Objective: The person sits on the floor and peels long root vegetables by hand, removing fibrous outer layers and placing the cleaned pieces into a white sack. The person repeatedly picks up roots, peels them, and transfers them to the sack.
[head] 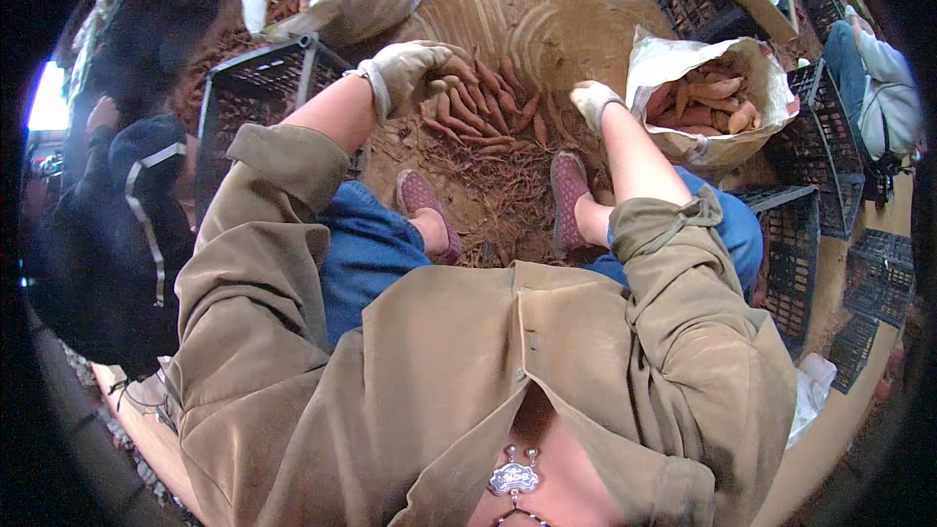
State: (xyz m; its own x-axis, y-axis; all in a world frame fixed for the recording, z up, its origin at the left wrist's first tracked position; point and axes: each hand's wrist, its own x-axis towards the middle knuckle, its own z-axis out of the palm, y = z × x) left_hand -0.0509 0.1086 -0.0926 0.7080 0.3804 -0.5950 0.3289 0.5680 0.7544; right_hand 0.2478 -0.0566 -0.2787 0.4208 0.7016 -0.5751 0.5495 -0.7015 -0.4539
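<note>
My left hand (411,79), in a soiled pale work glove, is closed around a reddish sweet potato (459,68), whose end shows past the fingers. Below it on the ground lies a pile of long sweet potatoes (479,108), with thin root trimmings (498,183) strewn between my shoes. On the other side of the pile is my right hand (594,102), gloved too, with its fingers curled; whether anything is inside them cannot be made out. Close to that hand, an upright white woven sack (703,143) holds thick sweet potatoes (706,99).
A black plastic crate (252,88) stands beside my left arm. Beyond it, another white sack (366,4) holds thin roots. More crates (787,256) line the right side. One person in dark clothing (110,234) is at left, another in a pale top (886,91) at right.
</note>
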